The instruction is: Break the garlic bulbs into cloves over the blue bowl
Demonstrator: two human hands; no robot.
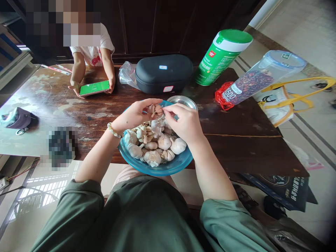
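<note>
A blue bowl (157, 170) full of garlic bulbs (152, 158) stands at the table's near edge, in front of my body. Above its far side, my left hand (136, 113) is closed around a garlic bulb (157, 110) with brownish, loose skin. The thumb and fingertips of my right hand (182, 119) pinch the right side of that same bulb, at its papery skin. Just behind my right hand is a round metal bowl (185, 100), partly hidden by the hand and the blue bowl.
On the dark wooden table (223, 150) are a black case (164, 73), a green can (220, 57), a tall clear container (259, 78) and a small purple pouch (17, 118). Across the table, a person holds a phone (94, 88). A yellow-handled bag (278, 105) is at the right.
</note>
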